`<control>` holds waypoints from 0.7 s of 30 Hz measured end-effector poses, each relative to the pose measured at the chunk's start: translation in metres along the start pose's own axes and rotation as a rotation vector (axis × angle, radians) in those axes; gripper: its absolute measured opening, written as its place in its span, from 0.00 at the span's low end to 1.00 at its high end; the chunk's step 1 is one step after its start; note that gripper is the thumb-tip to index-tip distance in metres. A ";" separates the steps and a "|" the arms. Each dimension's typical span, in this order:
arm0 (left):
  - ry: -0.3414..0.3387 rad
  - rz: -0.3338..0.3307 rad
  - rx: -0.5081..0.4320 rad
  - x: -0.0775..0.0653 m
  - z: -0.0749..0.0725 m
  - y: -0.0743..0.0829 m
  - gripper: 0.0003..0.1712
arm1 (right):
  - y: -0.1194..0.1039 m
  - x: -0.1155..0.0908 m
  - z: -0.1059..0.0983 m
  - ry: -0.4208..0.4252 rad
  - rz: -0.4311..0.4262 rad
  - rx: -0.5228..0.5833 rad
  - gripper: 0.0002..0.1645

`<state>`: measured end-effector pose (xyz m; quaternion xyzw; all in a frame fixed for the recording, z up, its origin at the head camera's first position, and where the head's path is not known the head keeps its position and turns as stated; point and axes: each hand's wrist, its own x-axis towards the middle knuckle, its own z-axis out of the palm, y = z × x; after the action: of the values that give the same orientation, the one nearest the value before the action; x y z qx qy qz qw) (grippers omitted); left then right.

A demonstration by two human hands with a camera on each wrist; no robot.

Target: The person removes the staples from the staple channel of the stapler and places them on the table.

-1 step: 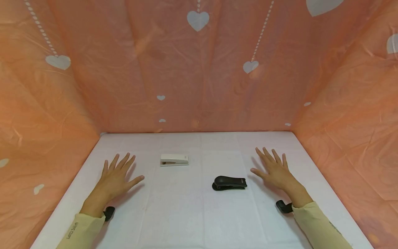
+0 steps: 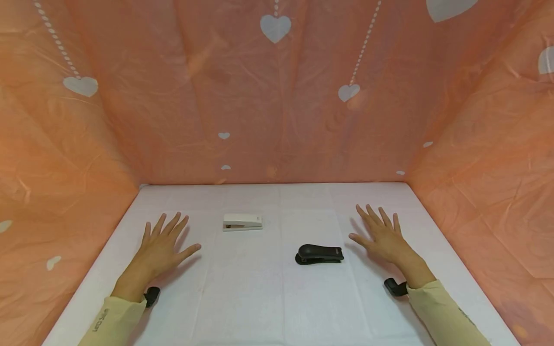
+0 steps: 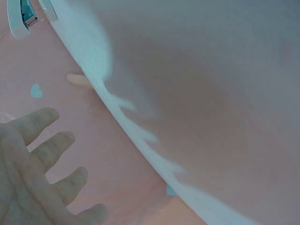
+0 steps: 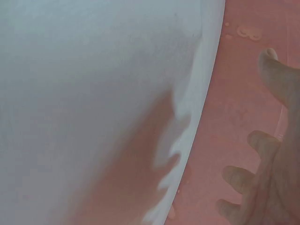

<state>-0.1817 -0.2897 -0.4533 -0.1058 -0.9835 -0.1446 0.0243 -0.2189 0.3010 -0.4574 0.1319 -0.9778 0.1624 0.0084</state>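
Over the left side of the white table my left hand (image 2: 157, 252) is held palm down, fingers spread, with nothing in it. A white stapler (image 2: 242, 222) lies to its right, farther back; part of it also shows at the top left corner of the left wrist view. My right hand (image 2: 383, 240) is likewise spread over the right side, holding nothing. Nearest to it is a black stapler (image 2: 319, 254), lying on the table to its left and apart from the fingers. Both hands cast shadows on the cloth.
A white cloth covers the table (image 2: 242, 298). Orange sheeting (image 2: 277, 110) with pale hearts rises behind the table and along both sides. A small black camera sits at each wrist, by the left cuff (image 2: 152, 296) and the right cuff (image 2: 396, 287).
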 end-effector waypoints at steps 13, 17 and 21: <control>-0.009 0.048 -0.032 0.002 0.008 0.013 0.57 | -0.004 -0.002 0.003 0.008 -0.043 0.024 0.55; -0.003 0.069 -0.042 0.003 0.012 0.019 0.57 | -0.010 -0.003 0.004 0.009 -0.057 0.037 0.55; -0.005 0.097 -0.056 0.004 0.015 0.025 0.57 | -0.015 -0.004 0.005 0.018 -0.076 0.043 0.55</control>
<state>-0.1810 -0.2609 -0.4605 -0.1543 -0.9729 -0.1704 0.0260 -0.2113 0.2866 -0.4580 0.1674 -0.9683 0.1843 0.0207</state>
